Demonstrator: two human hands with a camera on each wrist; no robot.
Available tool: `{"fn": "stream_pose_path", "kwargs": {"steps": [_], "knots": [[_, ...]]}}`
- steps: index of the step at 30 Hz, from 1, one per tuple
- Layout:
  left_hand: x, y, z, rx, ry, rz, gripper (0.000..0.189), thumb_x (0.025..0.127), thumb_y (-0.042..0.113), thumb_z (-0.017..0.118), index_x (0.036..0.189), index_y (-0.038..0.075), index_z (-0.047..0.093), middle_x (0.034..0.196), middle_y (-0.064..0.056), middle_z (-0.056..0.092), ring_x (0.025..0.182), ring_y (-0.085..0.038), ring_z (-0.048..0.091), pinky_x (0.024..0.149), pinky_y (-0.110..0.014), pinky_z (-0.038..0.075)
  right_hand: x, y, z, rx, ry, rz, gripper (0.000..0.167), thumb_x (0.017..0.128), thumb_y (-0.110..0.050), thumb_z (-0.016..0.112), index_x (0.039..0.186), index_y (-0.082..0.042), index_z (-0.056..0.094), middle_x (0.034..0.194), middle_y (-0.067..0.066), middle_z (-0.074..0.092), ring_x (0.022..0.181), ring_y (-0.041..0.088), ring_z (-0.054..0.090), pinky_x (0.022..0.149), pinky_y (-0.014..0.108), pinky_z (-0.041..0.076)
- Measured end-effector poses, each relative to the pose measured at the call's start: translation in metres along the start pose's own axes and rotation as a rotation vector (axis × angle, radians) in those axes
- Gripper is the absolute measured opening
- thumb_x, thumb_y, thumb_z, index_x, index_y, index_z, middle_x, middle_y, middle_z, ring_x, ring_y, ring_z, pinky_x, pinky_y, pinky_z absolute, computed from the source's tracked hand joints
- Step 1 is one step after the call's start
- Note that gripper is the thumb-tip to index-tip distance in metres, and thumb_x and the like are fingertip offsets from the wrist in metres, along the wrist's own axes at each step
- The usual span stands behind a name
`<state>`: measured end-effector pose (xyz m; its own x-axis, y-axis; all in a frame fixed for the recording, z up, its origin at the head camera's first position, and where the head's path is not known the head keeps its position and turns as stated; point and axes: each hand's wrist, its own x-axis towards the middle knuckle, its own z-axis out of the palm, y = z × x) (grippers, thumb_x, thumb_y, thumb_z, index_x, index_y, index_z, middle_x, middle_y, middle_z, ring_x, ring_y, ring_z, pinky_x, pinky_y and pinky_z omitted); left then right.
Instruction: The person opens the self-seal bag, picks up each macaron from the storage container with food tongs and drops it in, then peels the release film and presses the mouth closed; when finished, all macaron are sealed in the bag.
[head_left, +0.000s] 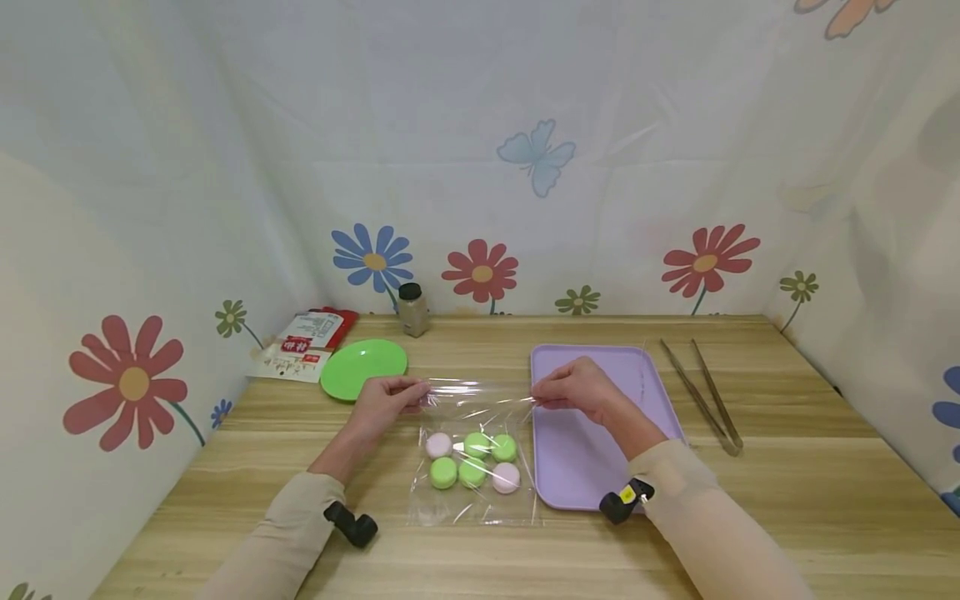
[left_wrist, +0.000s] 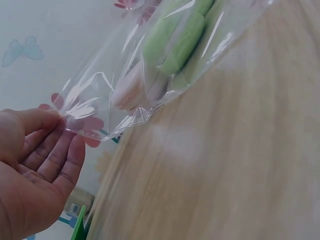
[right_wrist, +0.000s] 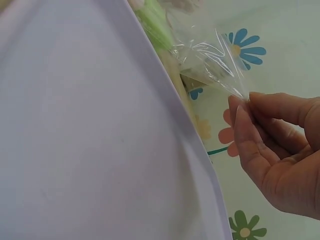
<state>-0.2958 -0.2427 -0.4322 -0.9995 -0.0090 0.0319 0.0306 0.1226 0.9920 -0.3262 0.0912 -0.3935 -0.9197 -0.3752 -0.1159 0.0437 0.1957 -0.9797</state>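
Observation:
A clear plastic bag (head_left: 480, 504) lies in the middle of the table, its far edge raised between both hands. Inside are several green macarons (head_left: 472, 472) and two pale pink macarons (head_left: 506, 477), grouped in two rows. My left hand (head_left: 386, 404) pinches the bag's far left corner between thumb and fingers; the left wrist view shows this hand (left_wrist: 42, 160) with the film (left_wrist: 90, 107) stretched from its fingertips. At the far right corner, my right hand (head_left: 577, 387) pinches the film over the tray's left edge. In the right wrist view, the bag's corner (right_wrist: 220, 65) narrows to the fingertips.
The purple tray (head_left: 570, 467) stands right of the bag, under the right forearm. Metal tongs (head_left: 705, 400) lie beyond it. At the back left are a green plate (head_left: 363, 367), a red and white packet (head_left: 303, 346) and a black-capped jar (head_left: 412, 311). A printed curtain (head_left: 450, 192) hangs behind.

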Motion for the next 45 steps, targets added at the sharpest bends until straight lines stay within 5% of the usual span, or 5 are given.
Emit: {"fn": "stream_pose_path", "kwargs": {"steps": [11, 20, 27, 45], "knots": [[-0.001, 0.001, 0.000, 0.046, -0.010, 0.044, 0.029, 0.098, 0.010, 0.066, 0.115, -0.014, 0.065, 0.108, -0.027, 0.069, 0.092, -0.023, 0.070, 0.082, -0.032, 0.060, 0.000, 0.002, 0.005, 0.006, 0.045, -0.015, 0.018, 0.087, 0.007, 0.070, 0.102, 0.018, 0.070, 0.089, 0.020, 0.074, 0.078, 0.022, 0.072, 0.076, 0.036, 0.062], [-0.002, 0.005, 0.001, 0.087, -0.002, 0.058, 0.027, 0.099, 0.010, 0.064, 0.113, -0.014, 0.065, 0.105, -0.029, 0.069, 0.084, -0.015, 0.070, 0.078, -0.029, 0.060, 0.001, 0.003, 0.006, -0.014, 0.063, -0.022, 0.015, 0.088, 0.007, 0.070, 0.099, 0.017, 0.070, 0.086, 0.017, 0.074, 0.075, 0.019, 0.072, 0.076, 0.036, 0.062], [-0.003, 0.006, 0.002, 0.143, 0.016, 0.075, 0.027, 0.100, 0.011, 0.062, 0.113, -0.012, 0.065, 0.101, -0.025, 0.070, 0.090, -0.025, 0.070, 0.076, -0.028, 0.060, 0.000, 0.002, 0.009, -0.025, 0.077, -0.003, 0.009, 0.088, 0.004, 0.071, 0.094, 0.011, 0.072, 0.083, 0.015, 0.074, 0.072, 0.016, 0.071, 0.073, 0.032, 0.062], [-0.006, 0.009, 0.005, 0.132, 0.058, 0.110, 0.016, 0.096, 0.005, 0.067, 0.104, -0.009, 0.067, 0.093, -0.016, 0.072, 0.080, -0.015, 0.070, 0.074, -0.027, 0.060, 0.000, 0.002, 0.011, -0.060, 0.086, -0.036, 0.011, 0.088, 0.003, 0.072, 0.093, 0.013, 0.070, 0.078, 0.015, 0.072, 0.070, 0.016, 0.070, 0.071, 0.034, 0.062]]}}
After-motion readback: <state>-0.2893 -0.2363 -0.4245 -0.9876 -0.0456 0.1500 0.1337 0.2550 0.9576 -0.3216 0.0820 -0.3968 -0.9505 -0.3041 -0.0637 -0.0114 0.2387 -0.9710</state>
